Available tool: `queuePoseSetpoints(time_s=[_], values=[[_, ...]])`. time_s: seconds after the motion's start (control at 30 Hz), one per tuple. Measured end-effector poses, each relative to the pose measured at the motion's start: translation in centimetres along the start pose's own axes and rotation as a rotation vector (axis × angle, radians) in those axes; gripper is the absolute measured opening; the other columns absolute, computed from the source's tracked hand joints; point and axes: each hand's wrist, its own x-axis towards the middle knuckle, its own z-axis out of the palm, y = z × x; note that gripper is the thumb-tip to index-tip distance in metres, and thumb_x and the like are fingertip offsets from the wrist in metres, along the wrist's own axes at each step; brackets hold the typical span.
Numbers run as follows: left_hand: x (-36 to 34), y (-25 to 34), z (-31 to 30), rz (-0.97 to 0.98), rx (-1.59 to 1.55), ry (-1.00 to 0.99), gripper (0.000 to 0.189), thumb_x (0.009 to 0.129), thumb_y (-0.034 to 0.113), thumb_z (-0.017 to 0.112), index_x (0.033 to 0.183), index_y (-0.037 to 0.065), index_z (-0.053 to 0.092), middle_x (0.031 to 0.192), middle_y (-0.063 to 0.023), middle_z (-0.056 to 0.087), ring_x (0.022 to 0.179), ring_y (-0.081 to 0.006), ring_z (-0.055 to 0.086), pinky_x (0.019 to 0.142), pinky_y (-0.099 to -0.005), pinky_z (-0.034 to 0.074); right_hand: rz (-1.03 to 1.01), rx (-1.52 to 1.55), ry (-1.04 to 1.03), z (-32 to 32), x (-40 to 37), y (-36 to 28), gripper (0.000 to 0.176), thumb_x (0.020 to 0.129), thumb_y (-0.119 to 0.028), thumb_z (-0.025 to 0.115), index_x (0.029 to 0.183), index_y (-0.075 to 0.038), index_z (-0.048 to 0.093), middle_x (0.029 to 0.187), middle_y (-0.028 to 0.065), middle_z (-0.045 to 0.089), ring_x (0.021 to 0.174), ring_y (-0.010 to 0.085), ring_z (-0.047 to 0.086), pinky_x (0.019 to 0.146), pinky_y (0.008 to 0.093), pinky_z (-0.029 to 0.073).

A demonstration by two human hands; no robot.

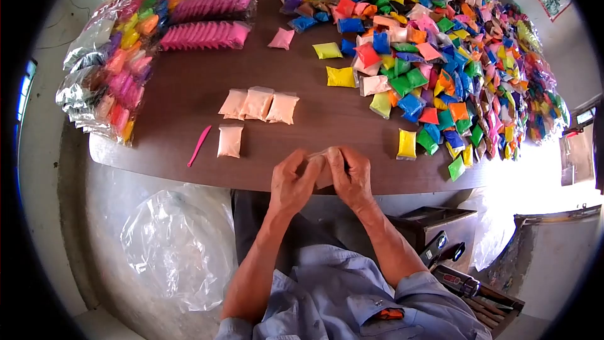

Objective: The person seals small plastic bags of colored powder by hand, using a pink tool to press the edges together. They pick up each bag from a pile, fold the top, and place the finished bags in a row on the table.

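Observation:
Near the front edge of the table, my left hand and my right hand meet, fingers pinched on the top edge of a small clear packet with pale peach contents. Most of that packet is hidden behind my fingers. Just beyond my left hand, one peach packet lies alone. Behind it is a row of peach packets, among them a middle one and a right one. A pink plastic knife lies to the left of these.
A big heap of colourful packets covers the right side of the brown table. Bundled pink packets and filled bags line the left. One yellow packet sits right of my hands. Clear plastic bag lies below, left.

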Motion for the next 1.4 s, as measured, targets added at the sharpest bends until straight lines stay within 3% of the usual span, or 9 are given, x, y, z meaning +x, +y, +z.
queuePoseSetpoints(time_s=[0.17,0.23,0.3,0.67,0.73,0.9,1.13,1.23,1.4], values=[[-0.8,0.4,0.7,0.133,0.218,-0.027,0.030,0.096,0.023,0.073,0.083,-0.002,0.063,0.072,-0.0180,0.061,0.062,-0.0271,0.058,0.059,-0.0392,0.048,0.039,-0.001,0.089,0.3,-0.6,2.3,0.028,0.107,-0.021,0.059,0.094,0.003,0.067,0.075,0.0176,0.065,0.067,0.0180,0.060,0.063,0.0348,0.051],[-1.0,0.7,0.8,0.114,0.200,-0.027,0.030,0.097,0.023,0.072,0.084,-0.002,0.063,0.073,-0.0194,0.062,0.063,-0.0309,0.059,0.060,-0.0404,0.048,0.069,0.036,0.054,0.2,-0.7,1.9,0.035,0.111,-0.028,0.057,0.096,0.002,0.066,0.074,0.0014,0.059,0.072,0.0081,0.049,0.062,0.0292,0.046],[-1.0,0.0,0.8,0.177,0.251,0.015,0.029,0.098,0.023,0.072,0.085,-0.002,0.064,0.074,-0.0199,0.062,0.064,-0.0338,0.060,0.061,-0.0406,0.048,0.058,0.021,0.068,0.4,-0.5,1.4,0.033,0.110,-0.026,0.057,0.095,0.002,0.067,0.074,0.0080,0.063,0.069,0.0127,0.054,0.062,0.0320,0.048],[-1.3,0.7,0.6,0.182,0.190,-0.079,0.026,0.101,0.021,0.068,0.088,-0.001,0.066,0.076,-0.0203,0.065,0.066,-0.0369,0.063,0.062,-0.0422,0.049,0.076,0.021,0.074,0.5,-0.4,2.1,0.034,0.109,-0.026,0.056,0.094,0.002,0.068,0.076,0.0155,0.067,0.067,0.0189,0.061,0.063,0.0362,0.052],[-1.2,0.1,0.7,0.278,0.252,-0.054,0.025,0.102,0.021,0.067,0.091,-0.001,0.067,0.078,-0.0209,0.066,0.067,-0.0371,0.064,0.063,-0.0417,0.050,0.026,0.019,0.106,0.7,-0.4,2.2,0.042,0.113,-0.033,0.052,0.091,0.001,0.064,0.072,0.0024,0.054,0.070,0.0087,0.046,0.059,0.0308,0.044],[-1.3,0.7,0.7,0.145,0.152,0.009,0.027,0.104,0.024,0.064,0.097,-0.002,0.069,0.079,-0.0213,0.066,0.072,-0.0381,0.066,0.066,-0.0429,0.051,0.028,-0.017,0.048,0.8,-0.5,1.9,0.043,0.113,-0.034,0.052,0.091,0.000,0.064,0.072,0.0024,0.054,0.071,0.0085,0.046,0.059,0.0307,0.043],[-1.5,1.2,0.1,0.113,0.223,-0.091,0.030,0.104,0.025,0.065,0.092,-0.003,0.068,0.077,-0.0205,0.065,0.071,-0.0384,0.063,0.066,-0.0433,0.050,0.095,-0.005,0.072,0.1,-0.5,1.6,0.037,0.110,-0.029,0.057,0.093,0.002,0.067,0.072,0.0137,0.065,0.064,0.0184,0.059,0.059,0.0364,0.049],[-1.3,0.3,0.2,0.210,0.230,-0.057,0.031,0.104,0.025,0.065,0.087,-0.002,0.067,0.076,-0.0199,0.063,0.069,-0.0391,0.061,0.064,-0.0443,0.048,0.078,-0.047,0.085,0.4,-0.5,1.3,0.044,0.112,-0.037,0.053,0.092,0.000,0.066,0.070,0.0057,0.057,0.069,0.0105,0.049,0.059,0.0325,0.044],[-1.2,0.1,0.2,0.212,0.232,-0.014,0.031,0.103,0.024,0.067,0.085,-0.002,0.066,0.074,-0.0195,0.061,0.066,-0.0380,0.058,0.062,-0.0440,0.046,0.035,-0.016,0.068,0.3,-0.4,1.5,0.036,0.110,-0.030,0.058,0.095,0.001,0.066,0.072,0.0109,0.062,0.067,0.0117,0.054,0.059,0.0335,0.047]])
